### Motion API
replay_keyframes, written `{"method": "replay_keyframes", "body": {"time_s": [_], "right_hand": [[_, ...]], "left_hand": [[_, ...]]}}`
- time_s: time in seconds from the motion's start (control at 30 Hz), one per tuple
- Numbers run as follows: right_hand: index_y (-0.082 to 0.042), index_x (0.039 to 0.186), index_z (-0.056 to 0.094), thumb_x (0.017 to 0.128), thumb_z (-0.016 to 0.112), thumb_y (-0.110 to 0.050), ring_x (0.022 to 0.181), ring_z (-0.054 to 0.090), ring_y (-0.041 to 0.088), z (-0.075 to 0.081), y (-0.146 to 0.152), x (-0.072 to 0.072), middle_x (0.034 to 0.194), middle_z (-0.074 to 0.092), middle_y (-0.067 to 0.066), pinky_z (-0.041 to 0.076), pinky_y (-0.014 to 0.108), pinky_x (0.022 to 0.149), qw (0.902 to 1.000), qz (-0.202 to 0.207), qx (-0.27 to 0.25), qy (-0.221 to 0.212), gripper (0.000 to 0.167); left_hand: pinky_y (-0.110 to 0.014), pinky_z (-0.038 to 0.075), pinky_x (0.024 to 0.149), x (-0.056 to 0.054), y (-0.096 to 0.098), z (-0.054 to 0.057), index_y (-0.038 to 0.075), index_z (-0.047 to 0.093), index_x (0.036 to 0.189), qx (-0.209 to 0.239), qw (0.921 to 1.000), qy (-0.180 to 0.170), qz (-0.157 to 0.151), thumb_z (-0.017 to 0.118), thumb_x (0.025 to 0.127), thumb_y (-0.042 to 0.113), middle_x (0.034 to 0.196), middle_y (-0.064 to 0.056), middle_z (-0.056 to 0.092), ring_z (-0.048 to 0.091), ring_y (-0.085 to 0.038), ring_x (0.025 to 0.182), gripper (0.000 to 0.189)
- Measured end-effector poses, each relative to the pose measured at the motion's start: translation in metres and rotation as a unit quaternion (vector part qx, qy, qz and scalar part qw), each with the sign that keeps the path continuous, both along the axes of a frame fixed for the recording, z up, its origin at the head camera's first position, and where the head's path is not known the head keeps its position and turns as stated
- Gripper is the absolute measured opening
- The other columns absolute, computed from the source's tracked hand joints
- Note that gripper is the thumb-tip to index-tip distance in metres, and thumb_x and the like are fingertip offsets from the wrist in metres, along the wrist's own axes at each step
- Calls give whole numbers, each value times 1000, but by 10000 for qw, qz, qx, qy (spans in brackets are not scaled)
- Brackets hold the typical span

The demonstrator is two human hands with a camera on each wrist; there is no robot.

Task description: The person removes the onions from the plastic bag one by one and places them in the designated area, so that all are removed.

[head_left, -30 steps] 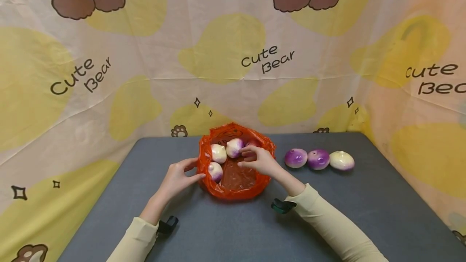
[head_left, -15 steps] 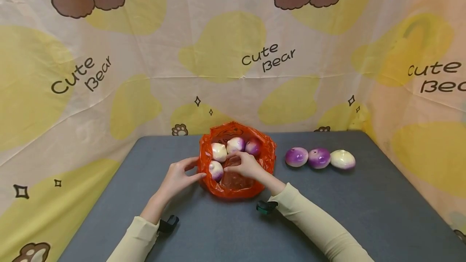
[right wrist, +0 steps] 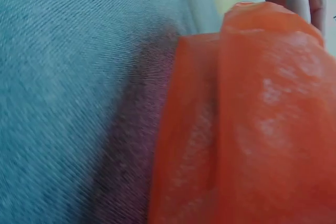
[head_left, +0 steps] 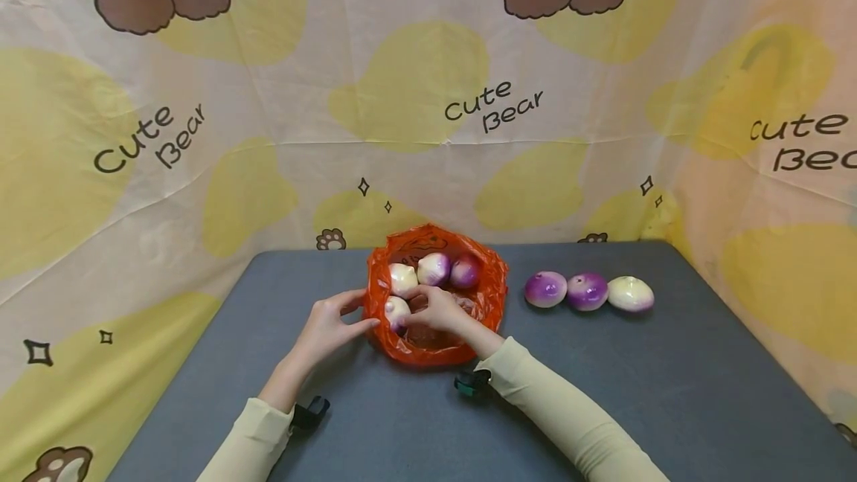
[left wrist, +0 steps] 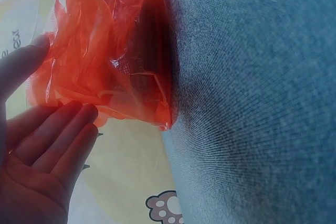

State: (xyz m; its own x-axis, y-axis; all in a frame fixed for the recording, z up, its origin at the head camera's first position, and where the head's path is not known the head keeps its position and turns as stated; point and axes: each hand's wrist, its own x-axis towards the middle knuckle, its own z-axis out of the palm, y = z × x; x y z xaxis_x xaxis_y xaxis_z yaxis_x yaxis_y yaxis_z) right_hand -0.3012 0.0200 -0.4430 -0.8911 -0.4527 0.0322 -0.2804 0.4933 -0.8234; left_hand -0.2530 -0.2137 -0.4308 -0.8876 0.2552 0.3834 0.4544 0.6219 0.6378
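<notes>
A red-orange plastic bag [head_left: 492, 303] stands with its mouth rolled wide on the table. Inside are several glossy onions: a white onion [head_left: 403, 278], a white-and-purple onion [head_left: 434, 268], a purple onion [head_left: 465, 271] and a pale onion [head_left: 395, 309] at the front left. My left hand [head_left: 332, 327] touches the bag's left side, thumb and fingers spread; the left wrist view shows these fingers [left wrist: 65, 135] nearly straight against the plastic. My right hand [head_left: 438, 311] reaches into the bag, thumb and index finger at the pale onion's right side; whether they grip it is unclear.
Three more onions lie in a row right of the bag: a purple one [head_left: 545, 289], another purple one [head_left: 587, 291] and a whitish one [head_left: 631, 294]. The grey table [head_left: 535, 422] ends at a bear-printed cloth backdrop [head_left: 415, 95].
My right hand has moved left and slightly down inside the bag, from the purple onion at the right to the pale onion at the front left. The left hand stays in place.
</notes>
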Motion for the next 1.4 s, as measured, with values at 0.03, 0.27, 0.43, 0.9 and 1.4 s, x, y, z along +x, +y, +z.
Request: {"method": "replay_keyframes", "body": {"time_s": [0.03,0.27,0.43,0.9,1.4], "right_hand": [[-11,123,61,79,77,-29,108,62,27,-1,-1,0,115,67,10,49,46,96,9999,60,-91,-68,50],[-12,125,59,78,78,-27,106,64,26,-5,-5,-1,117,66,10,54,38,90,9996,148,-218,-116,53],[-15,130,57,77,80,-29,105,63,21,-4,-9,-2,121,64,8,55,35,89,9997,242,-64,63,60],[-18,135,51,76,81,-23,106,57,18,-4,-17,-1,127,61,5,48,39,98,9965,450,585,393,67],[-18,137,48,76,80,-25,109,57,19,-8,-21,-1,129,59,5,47,40,100,9955,425,760,365,69]], "left_hand": [[-45,55,84,0,0,0,9,64,120,-2,10000,-7,-3,80,75,34,117,-9,67,67,-26,102,54],[-44,56,85,-1,0,-1,10,65,120,-1,10000,14,-23,80,75,35,116,-8,68,67,-24,102,54],[-43,56,85,-2,0,-2,9,65,120,6,10000,27,-36,80,75,32,115,-8,68,67,-25,102,53],[-40,56,84,0,-1,0,9,65,119,-91,10000,25,-11,81,75,30,115,-8,68,68,-25,100,51],[-44,56,84,2,-1,0,8,65,120,-106,9999,-5,17,80,75,31,116,-10,67,68,-28,100,53]]}}
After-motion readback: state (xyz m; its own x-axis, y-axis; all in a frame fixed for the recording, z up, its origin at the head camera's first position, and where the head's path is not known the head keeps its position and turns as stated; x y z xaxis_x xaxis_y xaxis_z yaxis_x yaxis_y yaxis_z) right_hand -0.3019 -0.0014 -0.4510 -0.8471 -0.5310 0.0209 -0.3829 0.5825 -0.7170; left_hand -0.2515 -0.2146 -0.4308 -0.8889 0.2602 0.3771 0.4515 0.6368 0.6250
